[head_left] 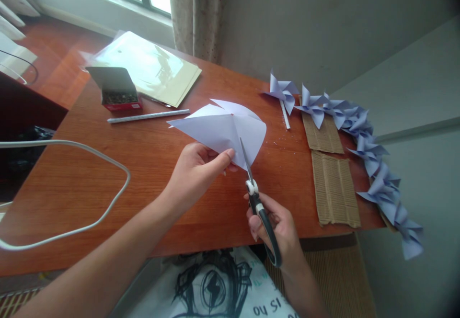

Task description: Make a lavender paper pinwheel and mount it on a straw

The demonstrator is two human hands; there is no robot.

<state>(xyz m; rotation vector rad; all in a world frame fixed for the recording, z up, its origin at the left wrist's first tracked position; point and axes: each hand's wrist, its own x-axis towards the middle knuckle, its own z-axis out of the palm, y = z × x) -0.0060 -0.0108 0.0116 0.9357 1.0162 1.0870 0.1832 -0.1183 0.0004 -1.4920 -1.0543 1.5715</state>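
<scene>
My left hand (206, 167) pinches the near edge of a pale sheet of paper (215, 126), thumb on top and fingers below. The sheet is held above the table, with pointed flaps and a small reddish dot near its middle. In my right hand (273, 222) is a pair of scissors (264, 215) with black and white handles. Their blades lie at the sheet's near corner, one over the paper and pointing toward its centre. The other blade is mostly hidden beneath the sheet.
Several paper pinwheels (370, 153) line the right edge, beside two cardboard pieces (335, 188). One pinwheel (282, 90) has a stick. A small open box (120, 95), a white rod (149, 116) and a folder (143, 66) lie at the back left. A white cable (89, 148) loops at left.
</scene>
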